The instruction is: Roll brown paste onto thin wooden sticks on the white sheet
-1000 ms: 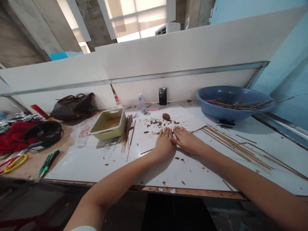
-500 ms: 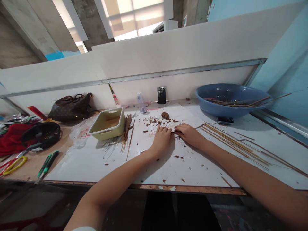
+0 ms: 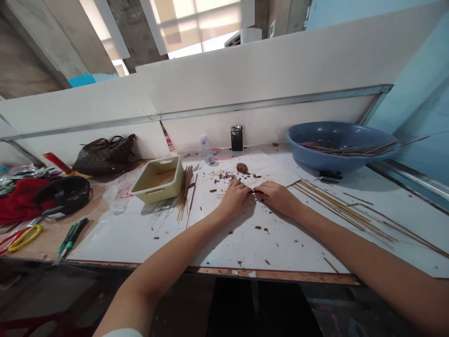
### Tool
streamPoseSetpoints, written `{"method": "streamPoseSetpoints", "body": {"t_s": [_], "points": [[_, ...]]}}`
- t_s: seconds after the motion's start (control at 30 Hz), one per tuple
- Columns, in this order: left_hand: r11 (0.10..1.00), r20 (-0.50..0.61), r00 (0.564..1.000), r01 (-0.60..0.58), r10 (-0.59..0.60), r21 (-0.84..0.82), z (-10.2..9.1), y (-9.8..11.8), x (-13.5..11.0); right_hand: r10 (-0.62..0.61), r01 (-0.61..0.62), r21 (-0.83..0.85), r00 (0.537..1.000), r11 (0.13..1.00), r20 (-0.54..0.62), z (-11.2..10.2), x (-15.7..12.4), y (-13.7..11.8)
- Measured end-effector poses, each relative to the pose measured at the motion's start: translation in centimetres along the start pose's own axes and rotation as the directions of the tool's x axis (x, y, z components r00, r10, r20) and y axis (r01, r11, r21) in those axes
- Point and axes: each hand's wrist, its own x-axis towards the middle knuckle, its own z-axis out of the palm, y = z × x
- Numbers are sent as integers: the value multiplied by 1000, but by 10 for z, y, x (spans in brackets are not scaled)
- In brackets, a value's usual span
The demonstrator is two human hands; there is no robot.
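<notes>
My left hand (image 3: 235,197) and my right hand (image 3: 278,195) are close together over the white board, fingers closed on a thin dark stick (image 3: 253,191). Only a short stretch of it shows between them; the fingers hide the rest. Just beyond the hands is a brown, clay-like lump (image 3: 242,168), with brown crumbs (image 3: 224,177) scattered to its left. Several thin yellowish-brown sticks (image 3: 328,206) lie to the right of my right hand. Another bundle of brown sticks (image 3: 184,192) is on the left, beside a pale yellow tub (image 3: 157,193).
A blue basin (image 3: 326,161) holding more sticks stands at the back right. A clear bottle (image 3: 206,150) and a black phone-like object (image 3: 236,139) are near the partition. Leftward are a brown bag (image 3: 103,157), green-handled pliers (image 3: 72,238) and a black round item (image 3: 65,196).
Both hands stay on the stick, with the left fingers slightly further forward and more bunched. The whole view has shifted a little; the surrounding objects look unmoved.
</notes>
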Motion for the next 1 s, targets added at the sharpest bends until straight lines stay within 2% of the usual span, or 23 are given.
{"method": "streamPoseSetpoints", "body": {"t_s": [0.27,0.47,0.6,0.73,1.0], "points": [[997,-48,997,-55,58,48,1,1,0,-77,80,51,995,995,-59,-2,0,-7],[991,-65,990,-123,126,55,0,-7,0,-95,96,42,995,994,-39,1,-1,-5],[988,-37,988,-148,149,40,1,-11,0,-102,102,23,995,994,-3,2,0,-3],[988,-25,988,-151,151,29,1,-12,1,-113,113,16,993,993,19,0,0,1],[992,-67,990,-123,125,27,-4,-14,0,-76,75,-22,996,997,-53,-2,-3,7]]}}
